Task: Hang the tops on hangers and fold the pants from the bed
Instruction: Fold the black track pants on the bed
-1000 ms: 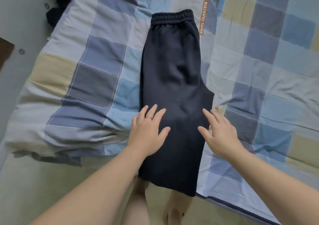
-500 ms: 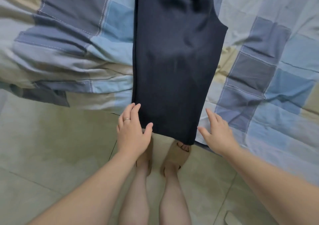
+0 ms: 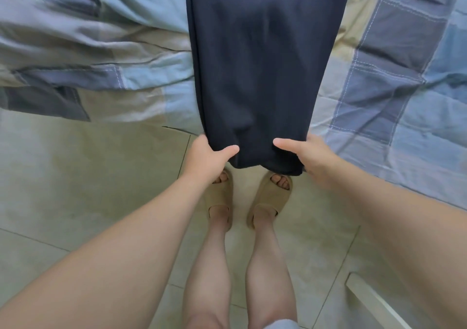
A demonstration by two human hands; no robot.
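No lettering, label, brand mark, number or sign is legible in this view: none on the pants point(image 3: 255, 63), the checked bed cover point(image 3: 394, 81), the sandals point(image 3: 270, 197) or the floor tiles point(image 3: 75, 177).

Bed point(image 3: 394, 81) with checked blue quilt, dark pants point(image 3: 255, 71) draped over its edge, tiled floor point(image 3: 83, 177)

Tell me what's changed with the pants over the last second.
The left grip and right grip slid from lying flat on the middle of the pants down toward the person, and now each holds a corner of the hem, thumbs on top. The pants still lie lengthwise on the quilt, hem end over the bed's edge.
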